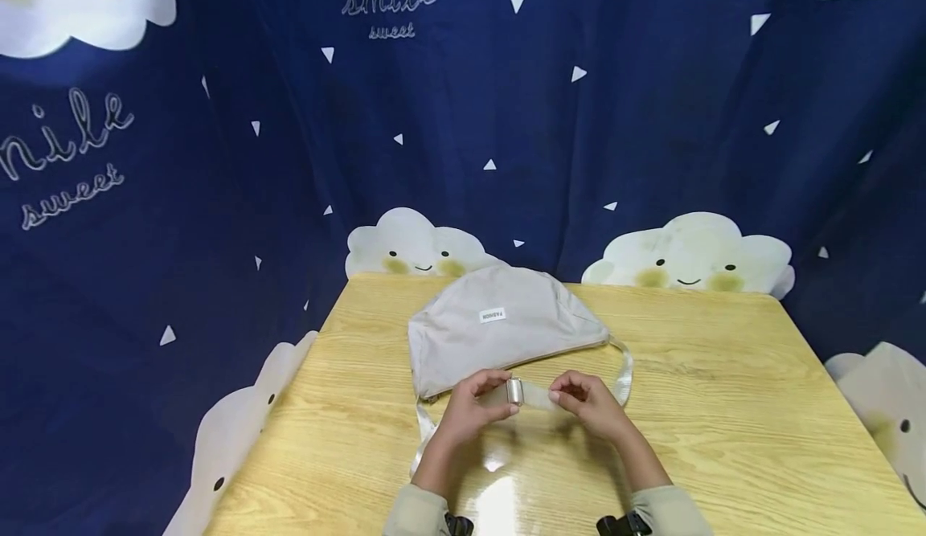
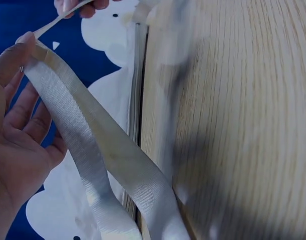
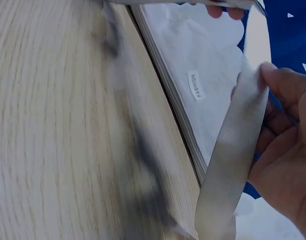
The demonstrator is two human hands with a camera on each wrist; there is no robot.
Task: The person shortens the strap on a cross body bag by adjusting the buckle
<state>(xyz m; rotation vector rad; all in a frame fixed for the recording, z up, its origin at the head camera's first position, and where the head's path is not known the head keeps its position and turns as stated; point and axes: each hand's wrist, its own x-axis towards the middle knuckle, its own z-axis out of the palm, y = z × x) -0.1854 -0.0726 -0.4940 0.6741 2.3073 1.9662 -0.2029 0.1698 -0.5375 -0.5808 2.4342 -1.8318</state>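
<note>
A pale bag (image 1: 506,319) with a small "FASHION" label lies on the table, its long zipper edge toward me. Its cream webbing strap (image 3: 233,145) is raised in front of it between both hands. My left hand (image 1: 470,407) pinches the strap at a shiny metal slide buckle (image 1: 515,391), thumb below and fingers above in the head view. To the right, my right hand (image 1: 589,403) pinches the flat strap between thumb and fingers. In the left wrist view two layers of strap (image 2: 67,115) hang down from the left fingertips.
The wood-grain table (image 1: 723,407) reaches out on both sides of the bag. A dark blue curtain (image 1: 463,118) with clouds and white triangles hangs behind and along the sides. Strap ends (image 1: 624,371) loop down to the tabletop beside the bag.
</note>
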